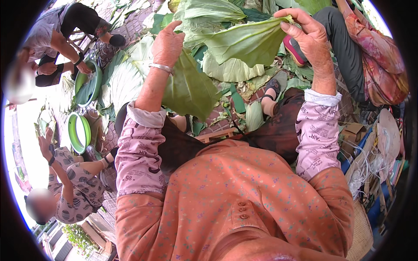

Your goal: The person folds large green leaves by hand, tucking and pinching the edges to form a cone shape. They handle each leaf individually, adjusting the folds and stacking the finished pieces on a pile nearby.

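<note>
The step in hand appears to be the handling of one large pale green leaf (pixel 246 43) by its stem end. The right hand (pixel 308 37) pinches that end between thumb and fingers, and the blade spreads from there toward the left, above other leaves heaped on the paved ground (pixel 136 27). The left hand (pixel 167 43) is raised with its index finger extended and the rest curled; a darker green leaf (pixel 189 85) hangs just beside and below it, but whether that hand grasps it I cannot tell. The ground's edges are hidden, so the leaf is best placed by its neighbours: it is raised in front of the person, between the hands, partly over a broad leaf lying flat (pixel 235 71).

As I judge it, the next move calls for a steady pinch on the stem, since the blade looks thin and wide and could fold or tear if tugged. It also calls for the left hand to keep clear of the blade, or support its far side gently.
</note>
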`<action>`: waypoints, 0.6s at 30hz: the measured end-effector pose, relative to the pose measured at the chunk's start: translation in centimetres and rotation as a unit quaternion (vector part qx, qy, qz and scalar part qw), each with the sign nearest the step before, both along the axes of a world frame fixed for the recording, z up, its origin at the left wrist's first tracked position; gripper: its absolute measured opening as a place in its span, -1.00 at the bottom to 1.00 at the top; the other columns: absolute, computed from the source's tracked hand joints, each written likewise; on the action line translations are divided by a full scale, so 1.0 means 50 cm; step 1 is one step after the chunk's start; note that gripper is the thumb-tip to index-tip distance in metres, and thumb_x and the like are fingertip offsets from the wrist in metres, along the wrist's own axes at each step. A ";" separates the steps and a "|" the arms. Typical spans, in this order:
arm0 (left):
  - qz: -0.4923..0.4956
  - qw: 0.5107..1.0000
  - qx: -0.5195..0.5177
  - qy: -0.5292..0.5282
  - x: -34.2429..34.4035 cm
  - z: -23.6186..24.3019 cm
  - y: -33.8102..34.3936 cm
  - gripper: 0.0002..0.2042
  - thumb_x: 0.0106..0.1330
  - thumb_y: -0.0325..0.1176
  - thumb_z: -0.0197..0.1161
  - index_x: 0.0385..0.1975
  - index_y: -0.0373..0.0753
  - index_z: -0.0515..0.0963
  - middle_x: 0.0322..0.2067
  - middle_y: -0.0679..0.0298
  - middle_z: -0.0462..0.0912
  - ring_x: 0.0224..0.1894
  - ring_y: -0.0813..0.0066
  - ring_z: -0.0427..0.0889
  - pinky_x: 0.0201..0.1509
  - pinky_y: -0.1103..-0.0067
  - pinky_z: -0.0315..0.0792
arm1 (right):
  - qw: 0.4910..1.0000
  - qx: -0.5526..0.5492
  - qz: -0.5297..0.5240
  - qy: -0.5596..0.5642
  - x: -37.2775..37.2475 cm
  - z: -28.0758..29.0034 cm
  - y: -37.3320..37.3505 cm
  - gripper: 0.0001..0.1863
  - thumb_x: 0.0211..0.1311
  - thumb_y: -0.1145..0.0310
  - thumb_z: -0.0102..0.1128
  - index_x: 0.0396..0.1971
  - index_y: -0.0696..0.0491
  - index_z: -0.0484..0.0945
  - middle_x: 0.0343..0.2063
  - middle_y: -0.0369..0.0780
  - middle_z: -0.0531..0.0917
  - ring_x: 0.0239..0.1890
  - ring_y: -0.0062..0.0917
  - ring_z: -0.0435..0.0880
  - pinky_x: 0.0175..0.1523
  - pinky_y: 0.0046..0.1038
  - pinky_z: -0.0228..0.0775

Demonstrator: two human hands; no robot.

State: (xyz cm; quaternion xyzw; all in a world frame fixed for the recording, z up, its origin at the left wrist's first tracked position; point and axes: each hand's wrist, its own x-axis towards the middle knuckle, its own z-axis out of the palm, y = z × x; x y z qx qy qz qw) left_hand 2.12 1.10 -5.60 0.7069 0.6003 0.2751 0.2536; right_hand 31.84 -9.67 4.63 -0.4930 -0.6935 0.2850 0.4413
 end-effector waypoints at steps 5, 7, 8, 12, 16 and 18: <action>-0.093 0.995 -0.030 -0.022 0.017 0.004 -0.012 -0.68 0.11 -0.11 0.22 -0.13 0.00 0.56 -0.51 0.29 0.61 -0.41 0.41 0.57 -0.27 0.52 0.39 | 0.999 0.010 0.030 -0.008 -0.001 -0.008 0.006 -0.81 0.19 0.47 0.10 -0.18 0.12 0.52 -0.34 -0.43 0.51 -0.27 -0.82 0.39 -0.14 -0.78 0.20; -0.106 0.994 -0.015 -0.014 0.035 -0.005 -0.017 -0.69 0.09 -0.10 0.22 -0.16 0.01 0.57 -0.49 0.26 0.62 -0.39 0.36 0.58 -0.27 0.51 0.40 | 0.999 0.002 0.033 -0.006 -0.006 -0.006 0.005 -0.81 0.19 0.47 0.11 -0.18 0.12 0.52 -0.35 -0.43 0.51 -0.28 -0.82 0.39 -0.15 -0.79 0.20; -0.113 0.994 -0.015 -0.006 0.040 -0.008 -0.018 -0.69 0.09 -0.09 0.22 -0.17 0.01 0.57 -0.48 0.25 0.62 -0.39 0.35 0.58 -0.27 0.50 0.40 | 0.999 -0.003 0.032 -0.008 -0.010 -0.004 0.004 -0.81 0.19 0.46 0.11 -0.18 0.12 0.52 -0.36 -0.43 0.51 -0.29 -0.83 0.39 -0.16 -0.79 0.20; -0.147 0.989 -0.022 -0.018 0.049 -0.006 -0.022 -0.77 0.09 -0.11 0.20 -0.31 -0.03 0.60 -0.50 0.23 0.62 -0.40 0.28 0.58 -0.27 0.46 0.41 | 0.999 -0.045 0.023 0.008 -0.010 -0.003 -0.001 -0.81 0.19 0.46 0.11 -0.19 0.12 0.52 -0.38 -0.44 0.51 -0.33 -0.84 0.38 -0.21 -0.80 0.21; -0.114 0.993 -0.020 0.005 0.056 0.011 -0.034 -0.81 0.10 -0.16 0.14 -0.43 -0.08 0.59 -0.52 0.22 0.61 -0.39 0.21 0.58 -0.26 0.43 0.41 | 1.000 -0.016 0.019 -0.008 -0.013 -0.005 -0.001 -0.81 0.19 0.46 0.11 -0.19 0.11 0.52 -0.38 -0.44 0.52 -0.34 -0.86 0.38 -0.23 -0.82 0.20; -0.074 0.996 -0.002 0.042 0.051 0.002 -0.028 -0.79 0.10 -0.19 0.15 -0.41 -0.16 0.59 -0.54 0.20 0.61 -0.44 0.30 0.57 -0.29 0.48 0.40 | 0.999 -0.043 0.023 0.004 -0.007 -0.011 -0.002 -0.82 0.19 0.47 0.11 -0.19 0.11 0.52 -0.36 -0.44 0.53 -0.32 -0.86 0.39 -0.22 -0.82 0.21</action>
